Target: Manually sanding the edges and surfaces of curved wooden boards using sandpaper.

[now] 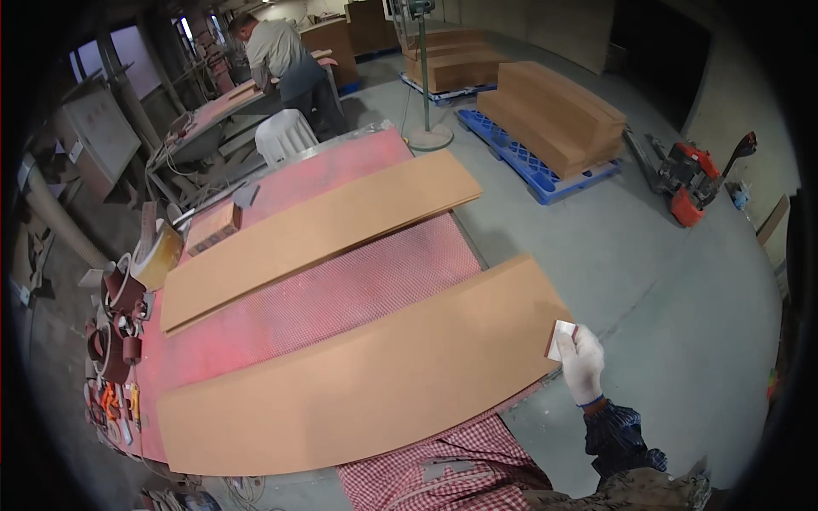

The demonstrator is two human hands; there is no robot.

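My right hand (585, 364), in a white knit glove, grips a small sanding block (558, 341) with a whitish face and reddish-brown edges. It holds the block at the right end of a long tan board (366, 375), by its near corner; whether the block touches the edge I cannot tell. That board lies flat along the near side of a pink, mesh-textured table (375, 285). Farther back on the table rest more long tan boards (324, 234), stacked one on another. My left hand is out of sight.
Sanding belt rolls (111, 349), tape and tools crowd the table's left edge. A wooden block (213, 228) lies behind the boards. Beyond are a bent-over person (285, 72), a fan stand (426, 94), board stacks on blue pallets (520, 162) and a red pallet jack (688, 183).
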